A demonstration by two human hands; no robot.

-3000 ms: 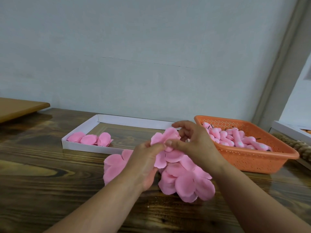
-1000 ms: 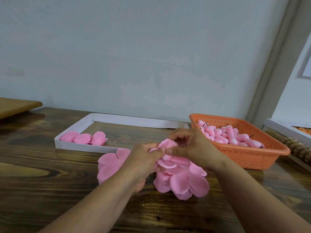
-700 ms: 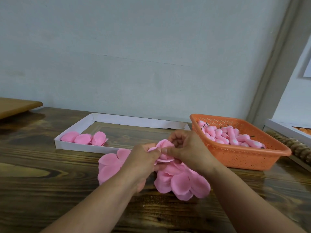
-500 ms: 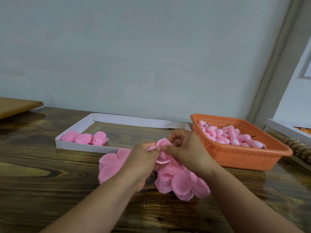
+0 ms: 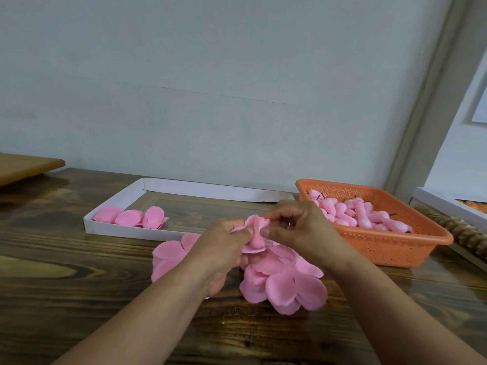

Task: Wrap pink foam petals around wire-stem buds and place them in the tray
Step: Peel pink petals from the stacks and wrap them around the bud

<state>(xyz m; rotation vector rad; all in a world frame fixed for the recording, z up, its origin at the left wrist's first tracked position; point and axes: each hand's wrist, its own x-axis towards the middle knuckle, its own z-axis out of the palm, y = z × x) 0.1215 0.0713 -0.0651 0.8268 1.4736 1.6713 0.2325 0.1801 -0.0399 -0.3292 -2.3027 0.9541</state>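
Your worktop [image 5: 66, 280] carries the white cardboard tray [image 5: 126, 231] toward its far edge, with three finished wrapped buds [image 5: 131, 218] in the tray's left end. The orange perforated basket [image 5: 395, 248] of unwrapped wire-stem buds [image 5: 353, 213] stands at the right side. A pile of loose pink foam petals [image 5: 287, 283] lies on the worktop just below your hands.

Compared with three seconds ago, the petal piece [image 5: 255, 234] between your hands has changed from an open, spread shape to a narrow rolled tube. The bud inside is now hidden. Your left hand [image 5: 224, 248] pinches the petal piece from the left with thumb and fingers. Your right hand [image 5: 297, 230] pinches it from the right with fingers curled.

Judgement: the wrap is nearly closed. Placement in the tray is not yet done. Keep both pinches firm, since foam probably springs open if released.
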